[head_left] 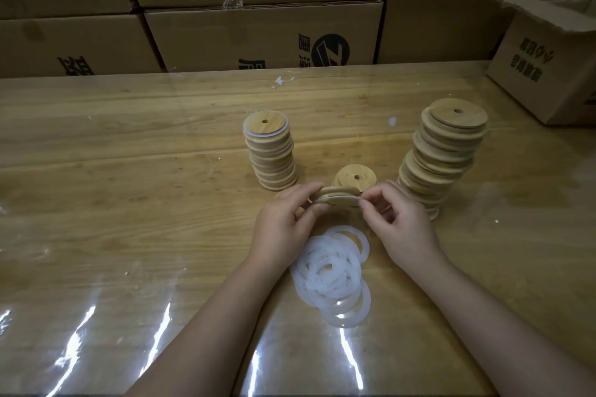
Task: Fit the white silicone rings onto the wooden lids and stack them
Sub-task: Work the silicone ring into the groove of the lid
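Observation:
My left hand point(283, 222) grips a wooden lid point(337, 198) by its left edge, held flat above the table. My right hand point(398, 219) pinches a thin white ring at the lid's right edge. Just behind it a single lid point(354, 176) with a centre hole lies on the table. A pile of white silicone rings point(332, 274) lies below my hands. To the left rear stands a neat stack of lids with white rings point(271, 151). A taller, uneven stack of bare wooden lids point(442, 155) stands to the right.
The wooden table point(129, 171) is covered with a glossy clear sheet. A wall of cardboard boxes point(258, 32) lines the far edge. An open cardboard box point(548, 58) sits at the right rear corner. Small white scraps point(280, 80) lie near the back.

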Tool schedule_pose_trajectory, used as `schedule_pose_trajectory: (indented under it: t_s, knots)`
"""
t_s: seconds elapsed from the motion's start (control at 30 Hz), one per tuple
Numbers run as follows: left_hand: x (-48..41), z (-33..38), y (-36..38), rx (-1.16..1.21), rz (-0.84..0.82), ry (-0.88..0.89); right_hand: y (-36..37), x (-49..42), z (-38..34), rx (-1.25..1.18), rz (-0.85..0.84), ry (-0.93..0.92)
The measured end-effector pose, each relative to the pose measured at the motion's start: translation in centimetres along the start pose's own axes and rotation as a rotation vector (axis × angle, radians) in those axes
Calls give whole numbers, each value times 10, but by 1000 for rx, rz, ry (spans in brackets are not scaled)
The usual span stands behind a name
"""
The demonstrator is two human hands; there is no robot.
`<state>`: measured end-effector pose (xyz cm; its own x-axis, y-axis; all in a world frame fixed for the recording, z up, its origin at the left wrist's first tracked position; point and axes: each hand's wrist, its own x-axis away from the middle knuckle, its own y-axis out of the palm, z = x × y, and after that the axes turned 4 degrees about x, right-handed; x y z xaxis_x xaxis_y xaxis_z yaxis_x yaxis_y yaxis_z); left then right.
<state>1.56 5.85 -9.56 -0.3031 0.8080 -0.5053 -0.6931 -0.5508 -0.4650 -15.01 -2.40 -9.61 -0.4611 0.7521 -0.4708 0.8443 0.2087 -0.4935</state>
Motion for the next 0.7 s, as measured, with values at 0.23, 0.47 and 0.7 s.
schedule_pose_trajectory:
  t_s: [0.23, 0.47, 0.7]
  knots:
    - [-1, 2, -4, -76, -15, 22, -3, 0, -3, 47, 11, -60]
    - [0, 4, -4, -112, -38, 11, -4, 1, -4, 15, 63, -73]
    - [-1, 0, -4, 60, -46, -137, 0, 0, -1, -4, 53, -9]
